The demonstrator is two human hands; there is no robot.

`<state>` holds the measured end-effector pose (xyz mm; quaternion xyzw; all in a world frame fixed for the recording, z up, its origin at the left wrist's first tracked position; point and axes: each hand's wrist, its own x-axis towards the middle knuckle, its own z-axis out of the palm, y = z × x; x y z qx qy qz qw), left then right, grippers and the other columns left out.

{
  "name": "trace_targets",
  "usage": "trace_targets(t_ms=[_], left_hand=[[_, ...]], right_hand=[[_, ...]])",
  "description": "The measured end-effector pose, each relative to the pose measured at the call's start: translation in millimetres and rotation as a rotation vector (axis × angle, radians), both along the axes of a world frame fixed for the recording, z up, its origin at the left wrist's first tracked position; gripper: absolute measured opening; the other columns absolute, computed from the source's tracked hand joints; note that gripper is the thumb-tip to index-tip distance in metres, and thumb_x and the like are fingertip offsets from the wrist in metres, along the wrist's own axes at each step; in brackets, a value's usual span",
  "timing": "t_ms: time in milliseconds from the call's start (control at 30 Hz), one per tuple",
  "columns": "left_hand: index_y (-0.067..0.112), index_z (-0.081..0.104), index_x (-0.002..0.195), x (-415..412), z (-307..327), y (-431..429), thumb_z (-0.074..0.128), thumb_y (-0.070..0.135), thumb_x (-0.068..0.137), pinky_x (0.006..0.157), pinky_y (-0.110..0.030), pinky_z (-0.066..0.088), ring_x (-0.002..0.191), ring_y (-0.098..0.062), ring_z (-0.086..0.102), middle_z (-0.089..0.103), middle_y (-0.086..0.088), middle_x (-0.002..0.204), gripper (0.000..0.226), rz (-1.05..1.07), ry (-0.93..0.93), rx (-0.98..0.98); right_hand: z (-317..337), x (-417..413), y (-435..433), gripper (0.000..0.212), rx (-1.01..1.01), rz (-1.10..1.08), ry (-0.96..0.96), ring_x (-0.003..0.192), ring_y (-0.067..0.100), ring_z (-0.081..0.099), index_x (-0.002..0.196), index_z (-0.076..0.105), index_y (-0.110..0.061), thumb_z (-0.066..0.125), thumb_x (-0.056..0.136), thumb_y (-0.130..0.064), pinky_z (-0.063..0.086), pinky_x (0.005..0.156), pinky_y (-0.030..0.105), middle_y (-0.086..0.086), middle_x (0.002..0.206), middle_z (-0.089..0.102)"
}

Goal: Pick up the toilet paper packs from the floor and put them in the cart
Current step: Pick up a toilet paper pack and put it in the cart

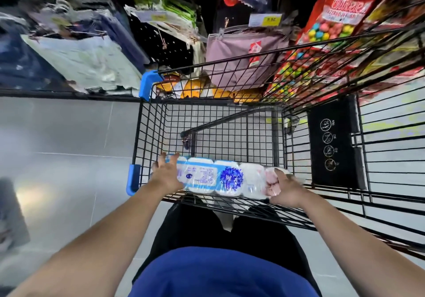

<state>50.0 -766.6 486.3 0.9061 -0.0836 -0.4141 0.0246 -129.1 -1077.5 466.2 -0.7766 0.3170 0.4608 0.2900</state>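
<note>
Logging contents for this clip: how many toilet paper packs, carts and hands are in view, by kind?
toilet paper pack: 1
cart: 1
hands: 2, the left hand and the right hand, each gripping one end of the pack
Total: 4

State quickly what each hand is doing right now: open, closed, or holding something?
Left hand: grips the left end of the toilet paper pack.
Right hand: grips the right end of the same pack.
</note>
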Motion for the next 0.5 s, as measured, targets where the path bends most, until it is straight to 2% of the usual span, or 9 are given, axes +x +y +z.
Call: trace_targets(t_ms=[100, 300, 367, 467, 500], left_hand=[[0.027, 0.013, 0.156, 3.5, 2.3, -4.0, 0.081, 0.034, 0.075, 0.116, -0.051, 0.031, 0.144, -0.040, 0.015, 0.007, -0.016, 0.159, 0.106, -0.010, -0.021, 0.031], [0.026, 0.020, 0.154, 15.0, 18.8, -15.9, 0.079, 0.045, 0.076, 0.115, -0.049, 0.033, 0.143, -0.037, 0.020, 0.017, -0.014, 0.156, 0.100, -0.005, -0.111, -0.043], [0.025, 0.021, 0.153, 22.7, 29.8, -22.3, 0.078, 0.046, 0.077, 0.115, -0.048, 0.033, 0.143, -0.037, 0.021, 0.017, -0.015, 0.156, 0.098, -0.004, -0.129, -0.087], [0.025, 0.024, 0.152, 38.0, 54.8, -35.3, 0.078, 0.045, 0.075, 0.116, -0.046, 0.032, 0.144, -0.035, 0.022, 0.020, -0.015, 0.155, 0.096, 0.025, -0.166, -0.206], [0.025, 0.026, 0.152, 43.5, 65.4, -40.0, 0.078, 0.044, 0.075, 0.117, -0.046, 0.031, 0.144, -0.034, 0.023, 0.021, -0.013, 0.155, 0.095, 0.033, -0.189, -0.253]], right_hand=[[3.9, 3.8, 1.6, 0.113, 0.000, -0.022, -0.041, 0.145, 0.038, 0.038, 0.161, 0.000, -0.029, 0.078, 0.081, -0.042, 0.036, 0.118, 0.047, 0.016, 0.166, 0.016], [26.5, 23.2, 9.1, 0.100, -0.019, -0.113, -0.276, 0.147, 0.032, 0.036, 0.160, 0.009, -0.036, 0.074, 0.085, -0.043, 0.035, 0.117, 0.043, 0.013, 0.167, 0.018], [39.3, 31.6, 10.5, 0.095, -0.017, -0.147, -0.350, 0.142, 0.031, 0.043, 0.159, 0.013, -0.035, 0.072, 0.086, -0.046, 0.039, 0.114, 0.041, 0.013, 0.164, 0.025], [66.2, 49.8, 11.9, 0.090, -0.027, -0.146, -0.460, 0.123, 0.031, 0.057, 0.158, 0.018, -0.032, 0.071, 0.087, -0.048, 0.042, 0.109, 0.037, 0.010, 0.160, 0.033], [77.2, 57.0, 11.6, 0.089, -0.026, -0.143, -0.510, 0.126, 0.030, 0.056, 0.158, 0.019, -0.032, 0.071, 0.087, -0.049, 0.042, 0.110, 0.038, 0.008, 0.160, 0.034]])
